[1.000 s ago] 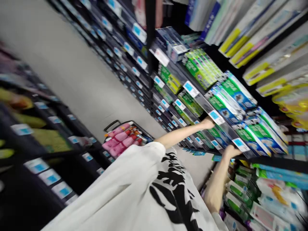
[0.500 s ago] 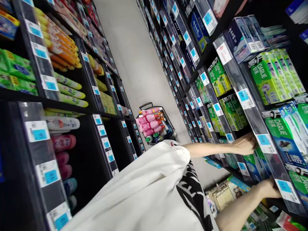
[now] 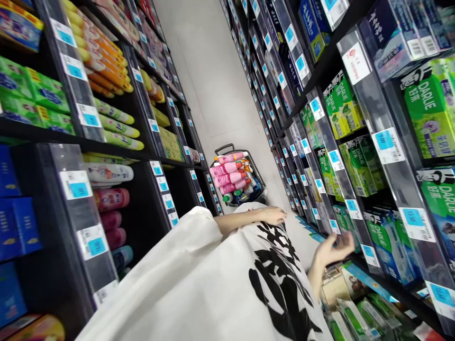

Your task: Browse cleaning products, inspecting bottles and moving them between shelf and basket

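- Two hands show: the right hand (image 3: 334, 248) is just beside the right-side shelving (image 3: 322, 65), fingers loosely spread and half curled, nothing visible in its grasp; whether a fingertip touches the shelving, I cannot tell.
- Left hand (image 3: 273, 216) lies across the front of the white shirt (image 3: 192, 279), fingers seemingly close together; I cannot tell whether they pinch anything.
- Green DARLIE boxes (image 3: 378, 244) sit in rows behind clear strips (image 3: 360, 232) with price tags (image 3: 416, 223); some are near the right hand.
- Good handling, I judge, means lifting fingers over the strip, squaring boxes by their sides and sparing the tags; light pressure should suit thin cartons.
- Basket (image 3: 256, 166) with pink bottles (image 3: 227, 179) stands on the floor (image 3: 206, 94); feet best keep clear.
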The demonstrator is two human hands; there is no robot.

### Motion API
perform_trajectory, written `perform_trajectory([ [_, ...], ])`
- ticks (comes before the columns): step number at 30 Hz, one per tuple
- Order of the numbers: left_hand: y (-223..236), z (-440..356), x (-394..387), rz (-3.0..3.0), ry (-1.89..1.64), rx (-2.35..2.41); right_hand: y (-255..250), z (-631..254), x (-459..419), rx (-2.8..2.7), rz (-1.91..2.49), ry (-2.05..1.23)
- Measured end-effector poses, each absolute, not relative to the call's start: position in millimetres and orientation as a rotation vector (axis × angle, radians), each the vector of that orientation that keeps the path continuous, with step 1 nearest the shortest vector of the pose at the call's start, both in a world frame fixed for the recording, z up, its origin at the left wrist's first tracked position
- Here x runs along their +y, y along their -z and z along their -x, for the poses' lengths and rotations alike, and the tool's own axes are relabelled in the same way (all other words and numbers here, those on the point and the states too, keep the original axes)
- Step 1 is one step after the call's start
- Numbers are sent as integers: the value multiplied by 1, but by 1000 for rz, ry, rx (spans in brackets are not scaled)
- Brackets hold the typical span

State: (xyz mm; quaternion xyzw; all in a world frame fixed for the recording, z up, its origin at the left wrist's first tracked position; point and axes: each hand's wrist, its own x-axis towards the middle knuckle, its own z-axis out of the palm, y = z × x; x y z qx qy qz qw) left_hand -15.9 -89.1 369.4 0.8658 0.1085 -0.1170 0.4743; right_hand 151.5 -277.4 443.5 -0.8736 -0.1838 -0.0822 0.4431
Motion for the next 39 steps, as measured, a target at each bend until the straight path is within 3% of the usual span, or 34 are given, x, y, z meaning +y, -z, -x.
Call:
perform_trajectory([
  [10, -287, 133, -35, -1913, 485, 990, -404, -94, -248, -1076, 2053, -908],
  [24, -211, 226, -19, -1653, 530, 1512, -362, -140, -222, -915, 2199, -982],
  [39, -73, 189, 55, -1738, 465, 1499, -296, -125, -305, -516, 2327, -1428],
])
